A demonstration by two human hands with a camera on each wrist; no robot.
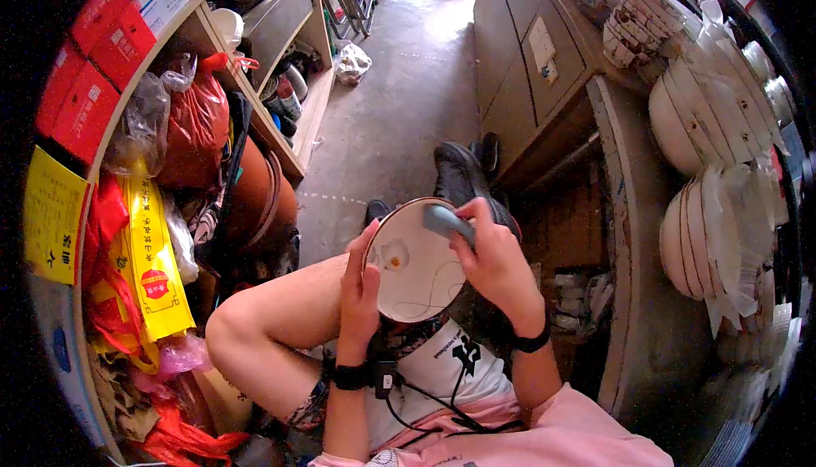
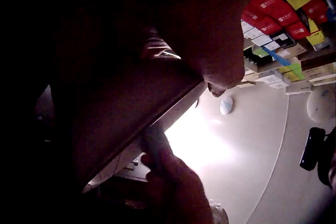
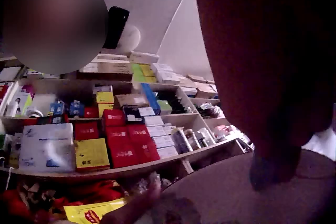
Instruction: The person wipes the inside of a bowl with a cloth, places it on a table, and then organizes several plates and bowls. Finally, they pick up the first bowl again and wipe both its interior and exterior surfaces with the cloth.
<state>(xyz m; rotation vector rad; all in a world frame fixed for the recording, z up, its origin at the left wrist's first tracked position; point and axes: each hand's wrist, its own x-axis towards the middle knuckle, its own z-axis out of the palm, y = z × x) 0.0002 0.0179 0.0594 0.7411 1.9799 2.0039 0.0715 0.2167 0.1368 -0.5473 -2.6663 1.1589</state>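
So the biggest thing around you is the wooden cabinet ahead on your right, then the open shelving across the aisle on your left. Stacked bowls line your right side, wrapping sticking out between some of them. There's a yellow bag hanging on the left too. The white bowl you're working on is over your lap, tipped so its inside faces you. Your left hand has it gripped by the left edge, thumb on the rim. Your right hand is closed around a blue-grey piece, which touches the bowl's inside near the far rim. Smallest bit: a pale patch inside, left of centre.
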